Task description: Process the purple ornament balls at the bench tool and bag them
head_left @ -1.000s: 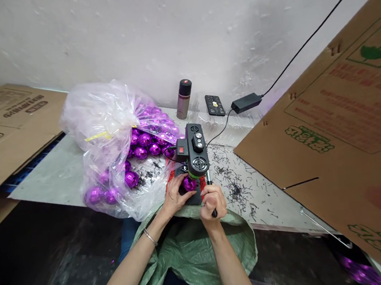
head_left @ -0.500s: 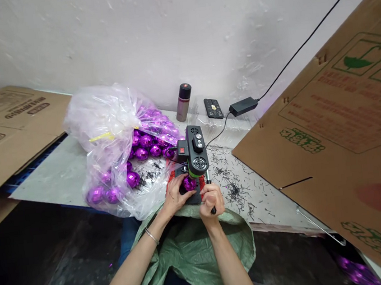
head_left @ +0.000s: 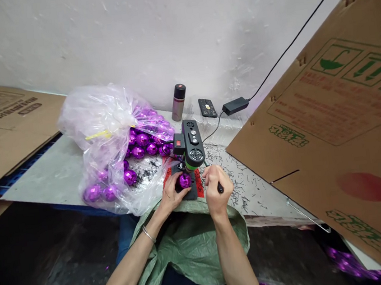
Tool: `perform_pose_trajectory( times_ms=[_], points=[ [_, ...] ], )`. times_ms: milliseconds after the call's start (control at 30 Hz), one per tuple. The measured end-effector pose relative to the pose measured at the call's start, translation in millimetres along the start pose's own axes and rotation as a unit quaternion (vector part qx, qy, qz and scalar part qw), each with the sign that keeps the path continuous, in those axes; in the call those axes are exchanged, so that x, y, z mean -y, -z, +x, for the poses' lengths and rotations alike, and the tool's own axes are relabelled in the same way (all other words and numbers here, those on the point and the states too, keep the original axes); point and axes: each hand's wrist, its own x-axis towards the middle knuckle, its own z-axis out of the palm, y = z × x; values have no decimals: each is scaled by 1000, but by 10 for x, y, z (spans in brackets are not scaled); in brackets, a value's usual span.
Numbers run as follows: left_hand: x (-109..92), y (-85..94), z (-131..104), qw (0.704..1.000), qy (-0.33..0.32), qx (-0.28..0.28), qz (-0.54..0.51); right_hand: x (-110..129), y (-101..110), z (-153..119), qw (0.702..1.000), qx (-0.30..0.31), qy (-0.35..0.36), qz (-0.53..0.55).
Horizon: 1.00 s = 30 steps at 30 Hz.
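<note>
A shiny purple mirror ball [head_left: 185,180] sits under the head of a small black drill press [head_left: 193,144]. My left hand [head_left: 172,193] has its thumb and fingers closed round the ball from the left. My right hand [head_left: 218,188] is wrapped round the black-tipped lever handle [head_left: 220,187] of the press, to the right of its base [head_left: 192,194]. An open clear plastic bag [head_left: 99,120] lies to the left, with several more purple balls [head_left: 142,140] in and around its mouth. A green woven sack [head_left: 191,246] hangs below the press, over my lap.
Small black bits [head_left: 238,178] litter the table right of the press. A bottle [head_left: 178,102], a phone [head_left: 207,108] and a power adapter [head_left: 235,106] with a cord are at the back. Large cardboard boxes stand right [head_left: 313,147] and left [head_left: 14,120].
My right hand has moved up and to the right with the lever. The ball now shows apart from the press head, with my left hand still on it. The view has shifted slightly.
</note>
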Motion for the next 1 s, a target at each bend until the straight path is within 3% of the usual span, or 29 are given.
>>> perform_pose_trajectory(
  times_ms=[100, 200, 267, 367, 433, 467, 567, 667, 733, 800, 900, 1000],
  points=[
    [-166, 95, -305, 999, -33, -8, 29, -20, -1, -34, 1000, -2, 10, 5],
    [-386, 259, -635, 993, -73, 41, 81, -108, -8, -156, 999, -1, 35, 10],
    [-483, 438, -714, 988, -80, 59, 117, -151, -14, -215, 999, -1, 43, 7],
    [-453, 831, -521, 978, -64, -19, 199, -177, -28, -246, 999, -10, 45, 5],
    [-339, 1126, -262, 957, -12, -71, 280, -182, -40, -251, 999, -15, 46, 6],
    [-277, 1259, -128, 944, 31, -71, 322, -185, -46, -254, 999, -18, 46, 8],
    [-157, 1518, 194, 890, 183, -4, 419, -198, -56, -265, 999, -17, 49, 10],
    [-159, 1559, 353, 839, 299, 35, 453, -211, -53, -272, 998, -10, 65, 12],
    [-167, 1526, 399, 828, 331, 49, 450, -214, -47, -272, 997, -6, 72, 10],
    [-138, 1485, 418, 843, 325, 70, 423, -213, -41, -271, 998, -3, 70, 4],
    [-36, 1427, 423, 905, 291, 74, 302, -209, -35, -269, 998, -1, 64, 0],
    [17, 1368, 414, 946, 315, -3, 76, -203, -28, -263, 998, 3, 67, 4]
  ],
)
